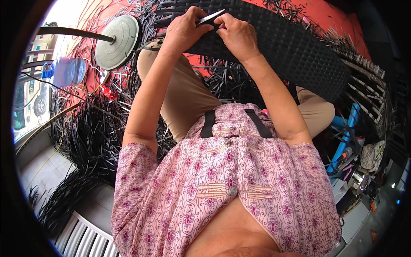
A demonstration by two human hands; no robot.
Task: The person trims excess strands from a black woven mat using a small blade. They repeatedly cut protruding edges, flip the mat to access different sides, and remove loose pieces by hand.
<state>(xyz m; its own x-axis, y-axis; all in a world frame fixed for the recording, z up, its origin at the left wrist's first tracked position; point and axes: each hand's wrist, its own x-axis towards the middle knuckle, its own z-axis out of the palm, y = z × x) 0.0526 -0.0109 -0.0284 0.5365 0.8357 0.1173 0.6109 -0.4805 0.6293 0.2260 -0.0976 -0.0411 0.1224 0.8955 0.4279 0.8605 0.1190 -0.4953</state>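
Top centre of frame: my left hand [185, 32] grips closed on a flat metal blade [210, 17]; my right hand [237, 36] presses, fingers curled, onto the black woven panel [299, 51].

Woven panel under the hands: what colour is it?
Black woven panel, a grid-like weave; clearest in the head view.

black woven panel [299, 47], pink patterned shirt [222, 188]
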